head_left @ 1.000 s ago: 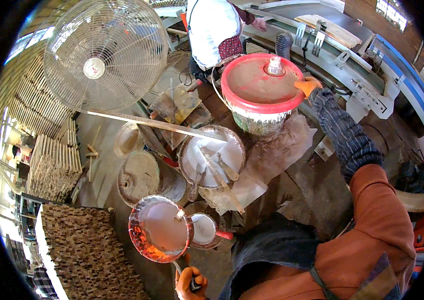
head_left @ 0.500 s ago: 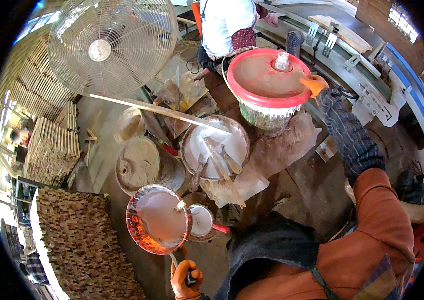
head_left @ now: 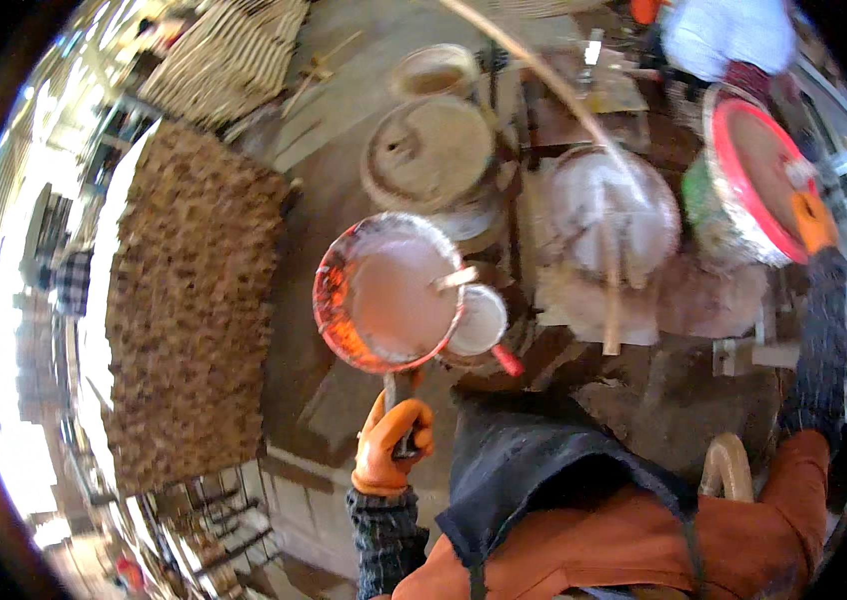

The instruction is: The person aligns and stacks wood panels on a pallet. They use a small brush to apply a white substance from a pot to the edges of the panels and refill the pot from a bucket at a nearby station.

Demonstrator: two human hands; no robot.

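In an orange glove, my left hand is closed round the dark handle of an orange pot. The pot holds pale, creamy liquid, and its rim is splashed with residue. A short stick sticks out over its right edge. At the far right my right hand, also gloved in orange, grips the edge of a bucket with a red-rimmed top. Between them stands a round basin with white residue and wooden sticks across it. A small white pan with a red handle sits beside the pot.
A dusty drum stands beyond the pot, with a smaller tub behind it. A large stack of wood pieces fills the left side. A long wooden strip slants toward the basin. Another person is at the upper right.
The view has swung left and down, so the things sit farther right and higher, and the fan is out of sight. Both hands keep their holds.
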